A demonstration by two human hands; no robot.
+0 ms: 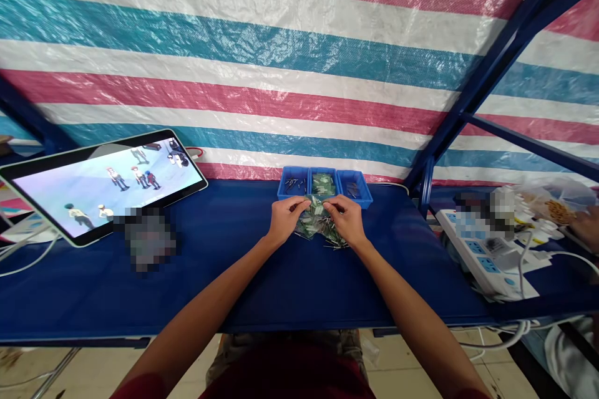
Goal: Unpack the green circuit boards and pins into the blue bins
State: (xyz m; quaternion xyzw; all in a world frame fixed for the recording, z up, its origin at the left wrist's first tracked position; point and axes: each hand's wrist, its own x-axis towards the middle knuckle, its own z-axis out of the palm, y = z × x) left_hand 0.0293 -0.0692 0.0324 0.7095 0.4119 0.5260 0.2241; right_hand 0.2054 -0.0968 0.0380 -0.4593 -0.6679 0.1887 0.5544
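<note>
My left hand [286, 221] and my right hand [345, 219] meet at the front of three blue bins, thumbs and fingertips pinched. Between them they hold a small clear-green plastic bag [316, 204] by its two sides. Under the hands on the blue table lies a pile of similar small bags [306, 227], and thin metal pins [335, 240] stick out by my right hand. The left blue bin [282, 190] holds a few thin metal pieces. Green bags [322, 183] fill the middle bin, and small dark pieces lie in the right bin [366, 199].
A tablet [107, 184] leans at the left of the blue table [224, 230], with a blurred object before it. To the right are a white power strip [484, 259], cables and a clear bag [556, 199] near another person's hand [587, 229]. A blue metal frame post [472, 84] rises at right.
</note>
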